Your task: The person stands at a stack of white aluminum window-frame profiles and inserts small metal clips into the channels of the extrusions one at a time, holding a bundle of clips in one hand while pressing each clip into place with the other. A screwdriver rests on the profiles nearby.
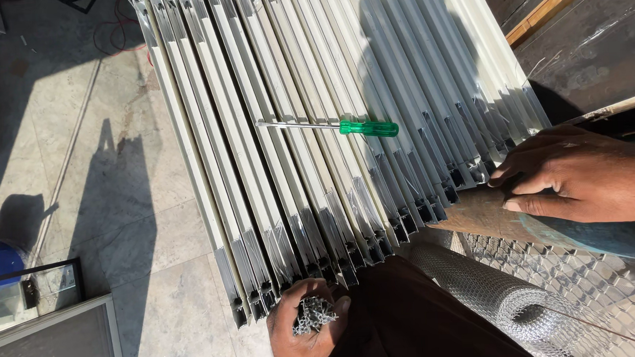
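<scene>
Cream metal strips (308,129) lie stacked, long axes running away from the left hand (306,329), ends just above it. That hand cups a clump of screws (313,314). Right hand (581,174) rests loosely curled, empty, beside the strip ends.

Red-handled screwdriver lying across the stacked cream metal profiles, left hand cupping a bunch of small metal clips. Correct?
Not quite. The head view shows the screwdriver has a green translucent handle, not red. The rest holds: it lies across the stacked cream metal profiles, and the left hand cups a bunch of small metal clips.
</scene>
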The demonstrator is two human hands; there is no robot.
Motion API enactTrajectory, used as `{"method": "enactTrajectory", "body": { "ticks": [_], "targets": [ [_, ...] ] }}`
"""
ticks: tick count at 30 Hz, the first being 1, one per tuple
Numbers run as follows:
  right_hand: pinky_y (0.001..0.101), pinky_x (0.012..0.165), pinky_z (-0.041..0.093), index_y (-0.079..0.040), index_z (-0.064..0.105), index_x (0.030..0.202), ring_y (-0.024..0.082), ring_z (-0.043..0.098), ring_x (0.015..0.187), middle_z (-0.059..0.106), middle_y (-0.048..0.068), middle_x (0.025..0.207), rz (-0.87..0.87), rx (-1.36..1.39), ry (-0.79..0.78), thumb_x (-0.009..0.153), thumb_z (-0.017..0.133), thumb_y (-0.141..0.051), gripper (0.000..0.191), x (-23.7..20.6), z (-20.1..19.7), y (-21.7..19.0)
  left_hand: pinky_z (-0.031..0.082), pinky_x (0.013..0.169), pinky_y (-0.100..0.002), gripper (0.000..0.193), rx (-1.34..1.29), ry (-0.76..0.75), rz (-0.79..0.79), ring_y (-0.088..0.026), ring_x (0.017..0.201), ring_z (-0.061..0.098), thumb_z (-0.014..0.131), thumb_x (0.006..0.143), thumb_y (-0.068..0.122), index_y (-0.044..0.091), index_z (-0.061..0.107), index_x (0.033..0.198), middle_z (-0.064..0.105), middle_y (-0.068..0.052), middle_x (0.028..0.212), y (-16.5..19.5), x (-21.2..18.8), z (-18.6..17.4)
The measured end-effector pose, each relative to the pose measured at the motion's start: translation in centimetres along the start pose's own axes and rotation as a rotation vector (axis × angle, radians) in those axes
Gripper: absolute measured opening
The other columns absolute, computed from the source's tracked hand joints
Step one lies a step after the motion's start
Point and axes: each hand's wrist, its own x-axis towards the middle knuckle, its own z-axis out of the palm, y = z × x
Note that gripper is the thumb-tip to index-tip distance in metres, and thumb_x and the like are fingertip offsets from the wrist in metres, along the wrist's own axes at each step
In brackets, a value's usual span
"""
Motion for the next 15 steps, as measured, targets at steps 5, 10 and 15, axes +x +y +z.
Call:
{"method": "enactTrajectory", "body": {
  "ticks": [5,10,15],
  "targets": [
    [0.0385,0.093,0.058,-0.025,0.078,0.114,0.019,0.072,0.104,0.077,-0.003,0.111,0.388,-0.005,0.11,0.077,0.074,-0.056,0.048,0.1,0.5,1.8,0.065,0.079,-0.032,0.059,0.046,0.021,-0.006,-0.017,0.092,0.08,0.095,0.07,0.01,0.006,0.061,0.118,0.078,-0.01,0.105,-0.3,-0.4,0.0],
    [0.0434,0.079,0.063,-0.02,0.077,0.119,0.03,0.078,0.082,0.078,0.008,0.105,0.627,0.105,0.251,0.087,0.079,-0.046,0.041,3.7,0.6,1.7,0.065,0.081,-0.033,0.059,0.006,0.025,-0.059,-0.017,0.089,0.08,0.096,0.068,0.009,0.007,0.063,0.118,0.079,-0.008,0.103,-0.3,-0.7,0.2],
    [0.0411,0.079,0.062,-0.018,0.079,0.11,0.027,0.075,0.088,0.076,0.005,0.107,0.497,-0.066,0.399,0.092,0.077,-0.027,0.021,4.3,-0.2,1.2,0.065,0.082,-0.035,0.059,0.011,0.044,-0.078,-0.017,0.09,0.079,0.095,0.068,0.01,0.007,0.064,0.117,0.079,-0.009,0.103,-0.3,-0.8,0.3]
  ]
}}
